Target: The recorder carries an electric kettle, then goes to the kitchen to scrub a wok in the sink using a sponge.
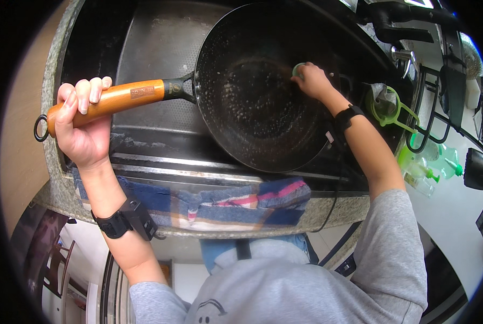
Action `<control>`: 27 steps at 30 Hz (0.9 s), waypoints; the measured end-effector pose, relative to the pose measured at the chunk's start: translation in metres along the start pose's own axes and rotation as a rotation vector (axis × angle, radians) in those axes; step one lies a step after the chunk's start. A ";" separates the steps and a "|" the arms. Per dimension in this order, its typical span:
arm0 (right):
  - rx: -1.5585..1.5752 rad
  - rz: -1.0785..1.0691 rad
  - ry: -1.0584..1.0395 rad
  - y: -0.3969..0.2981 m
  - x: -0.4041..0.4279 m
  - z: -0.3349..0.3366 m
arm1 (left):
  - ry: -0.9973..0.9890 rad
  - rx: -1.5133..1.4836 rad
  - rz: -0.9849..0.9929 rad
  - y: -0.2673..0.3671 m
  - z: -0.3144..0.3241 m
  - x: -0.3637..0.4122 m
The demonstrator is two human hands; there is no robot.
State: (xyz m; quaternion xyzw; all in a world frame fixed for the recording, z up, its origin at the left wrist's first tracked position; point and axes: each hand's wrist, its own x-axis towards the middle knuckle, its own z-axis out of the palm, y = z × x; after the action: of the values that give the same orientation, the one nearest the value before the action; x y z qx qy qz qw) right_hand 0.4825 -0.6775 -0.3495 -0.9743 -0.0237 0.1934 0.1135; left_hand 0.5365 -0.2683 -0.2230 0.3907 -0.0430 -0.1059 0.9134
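Note:
A large dark wok (261, 121) with suds and droplets on its inner surface lies over the black sink (160, 48). My left hand (83, 121) is closed around its wooden handle (124, 96), near the end with the black hanging ring. Inside the wok, towards its right side, my right hand (312, 80) holds a small pale green scrubber or sponge (298, 71) against the surface; the fingers cover part of it. Both my wrists wear black straps, the left one with a box-shaped device.
A striped cloth (233, 202) lies along the stone counter edge (338, 210). On the right are a green strainer (387, 109), a black faucet (399, 20), a black rack (428, 109) and several green-tinted bottles (424, 162). A thin dark cord hangs over the front edge.

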 end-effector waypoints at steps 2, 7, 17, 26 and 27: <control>0.042 0.020 0.036 0.001 0.002 0.005 | -0.004 -0.002 -0.004 0.001 -0.001 0.000; 0.407 0.170 0.124 -0.029 0.011 0.013 | -0.007 -0.012 -0.004 -0.004 0.002 0.005; 0.032 -0.140 -0.902 -0.048 -0.087 -0.041 | 0.013 -0.018 -0.007 -0.002 -0.001 0.004; -0.450 -0.272 -0.097 0.028 -0.006 -0.024 | -0.002 -0.013 -0.035 -0.004 -0.006 0.004; -0.442 -0.280 -0.093 0.023 -0.006 -0.019 | 0.000 -0.007 -0.030 -0.002 -0.007 0.004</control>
State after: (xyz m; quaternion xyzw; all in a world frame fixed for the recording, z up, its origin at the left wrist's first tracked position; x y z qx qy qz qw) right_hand 0.4844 -0.7044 -0.3358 -0.9527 -0.2052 0.2104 -0.0778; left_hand 0.5414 -0.2656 -0.2290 0.3879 -0.0368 -0.1198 0.9131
